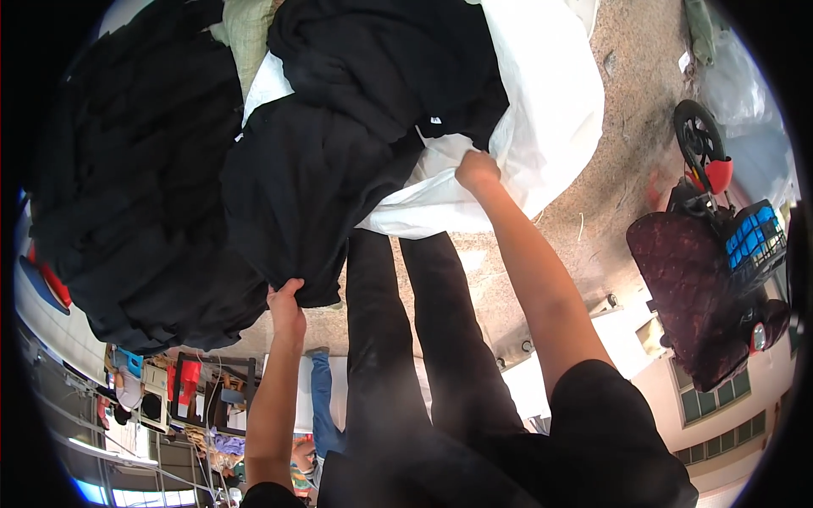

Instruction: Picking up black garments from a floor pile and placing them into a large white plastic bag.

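Black garment (313, 186) hem pinched by left hand (286, 309), right hand (477, 169) gripping white sack (550, 110) rim, gravel ground (610, 195) alongside.

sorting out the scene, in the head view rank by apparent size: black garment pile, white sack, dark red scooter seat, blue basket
1. black garment pile
2. white sack
3. dark red scooter seat
4. blue basket

Fisheye bending near the rim makes the seat and basket sizes less sure, though the seat clearly looks larger.

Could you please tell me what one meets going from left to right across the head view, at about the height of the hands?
Pile of black garments → left hand → right hand → white sack → scooter.
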Motion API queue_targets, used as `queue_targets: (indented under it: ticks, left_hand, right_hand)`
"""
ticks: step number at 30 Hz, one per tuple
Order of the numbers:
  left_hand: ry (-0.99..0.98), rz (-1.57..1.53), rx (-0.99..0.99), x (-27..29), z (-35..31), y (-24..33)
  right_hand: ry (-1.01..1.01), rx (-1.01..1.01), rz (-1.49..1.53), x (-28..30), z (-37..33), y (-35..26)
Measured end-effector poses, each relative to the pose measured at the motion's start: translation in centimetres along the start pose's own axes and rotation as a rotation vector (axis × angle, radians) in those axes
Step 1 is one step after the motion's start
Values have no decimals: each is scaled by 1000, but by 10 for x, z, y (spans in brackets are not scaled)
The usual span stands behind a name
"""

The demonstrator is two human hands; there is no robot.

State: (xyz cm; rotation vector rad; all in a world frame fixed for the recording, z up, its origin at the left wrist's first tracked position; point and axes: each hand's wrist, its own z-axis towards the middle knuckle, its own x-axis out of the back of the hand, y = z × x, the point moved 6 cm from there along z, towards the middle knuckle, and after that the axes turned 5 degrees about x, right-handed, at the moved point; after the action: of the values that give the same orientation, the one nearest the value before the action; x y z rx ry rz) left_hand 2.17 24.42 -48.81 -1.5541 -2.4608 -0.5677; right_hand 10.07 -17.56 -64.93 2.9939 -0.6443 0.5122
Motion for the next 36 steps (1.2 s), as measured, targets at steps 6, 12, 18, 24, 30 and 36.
queue_targets:
  ticks: [6,12,18,24,30,36]
  left_hand:
    - [18,-2,-10,-5,7,-3]
    - [-4,10,16,-6,7,4]
    - [-7,24,9,-10,7,4]
    - [-19,62,12,-13,16,7]
    - [-40,68,33,-25,16,15]
    - [-36,70,56,-13,23,13]
  right_hand:
    - [158,-358,1819,17,54,-72]
    - [182,-125,1050,107,56,-61]
    - [362,375,1574,245,9,-59]
    - [466,914,1770,328,-12,-129]
    - [740,421,1550,180,73,-80]
    - [951,164,605,133,57,-129]
